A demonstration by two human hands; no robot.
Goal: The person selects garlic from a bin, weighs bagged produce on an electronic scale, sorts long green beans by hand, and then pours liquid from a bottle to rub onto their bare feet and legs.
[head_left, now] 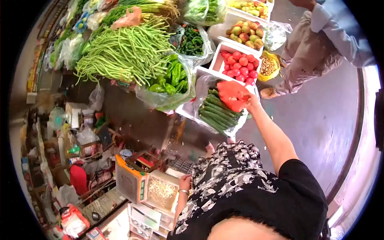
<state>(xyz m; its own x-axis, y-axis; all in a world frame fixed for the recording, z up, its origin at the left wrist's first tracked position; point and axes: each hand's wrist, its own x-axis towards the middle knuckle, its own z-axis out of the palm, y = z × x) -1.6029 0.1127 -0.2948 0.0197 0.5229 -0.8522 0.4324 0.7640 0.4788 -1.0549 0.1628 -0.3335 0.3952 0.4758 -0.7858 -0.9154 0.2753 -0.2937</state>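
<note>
My right hand [253, 103] is closed on a red plastic bag [232, 96], which lies over the upper end of a pile of cucumbers [217, 113]. The cucumbers rest in a white foam box lined with clear plastic. My left hand [185, 182], with a bracelet at the wrist, hangs low by my side. It is beside a container of pale bean sprouts [161, 194]; its fingers are too small and partly hidden to read. An orange-framed scale [131, 180] stands left of the sprouts.
Tomatoes [241, 66], mangoes or similar fruit [245, 34], green peppers [171, 77] and long beans [124, 50] surround the cucumbers. A yellow bag of peanuts [269, 67] sits on the floor near another person [310, 56]. Cluttered shelves [86, 160] line the left.
</note>
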